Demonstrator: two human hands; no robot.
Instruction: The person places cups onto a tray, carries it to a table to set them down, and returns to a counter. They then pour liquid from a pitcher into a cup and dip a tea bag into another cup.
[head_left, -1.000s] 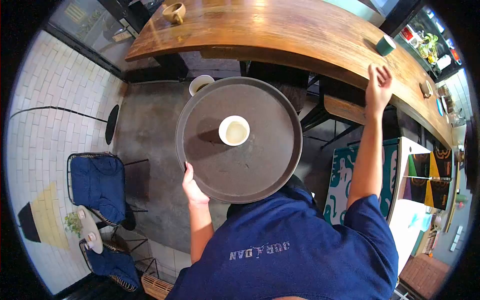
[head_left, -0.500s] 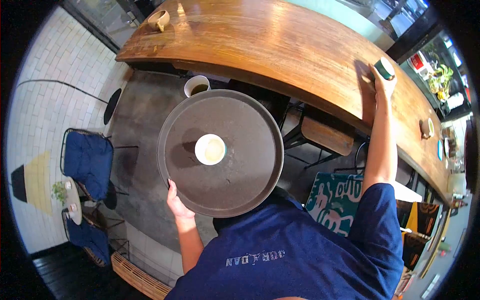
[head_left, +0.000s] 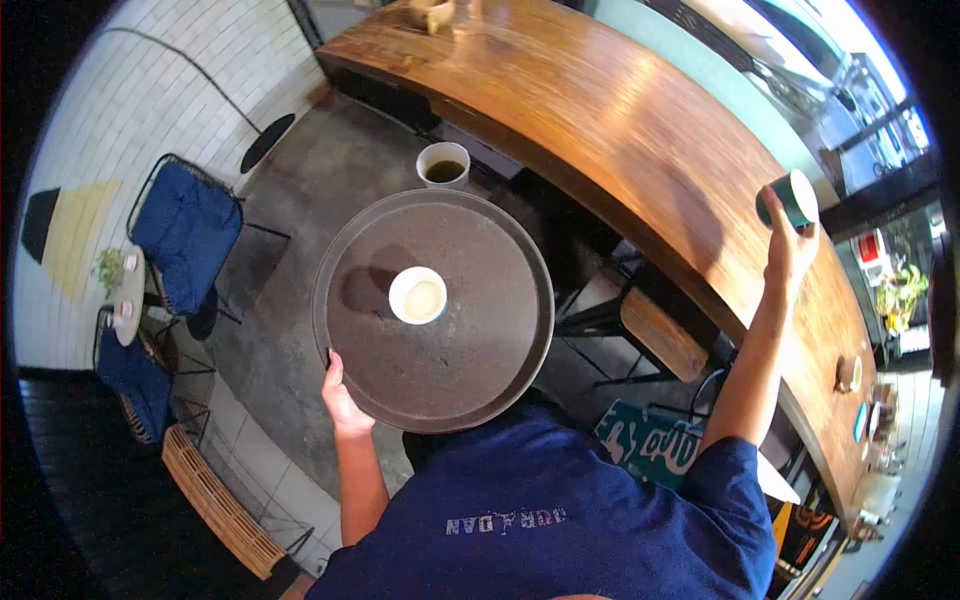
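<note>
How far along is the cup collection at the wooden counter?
Done: one white cup stands on the tray. In hand: the left hand grips the tray's rim, and the right hand is closed on the green cup over the counter. Left: that cup is not yet on the tray, and a tan mug at the far end and a small cup further right stand on the counter.

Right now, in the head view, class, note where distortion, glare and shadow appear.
Head view: fisheye distortion bows the tiled wall, with black corners; glare streaks the wooden counter; the white cup casts a shadow leftward on the tray.
</note>
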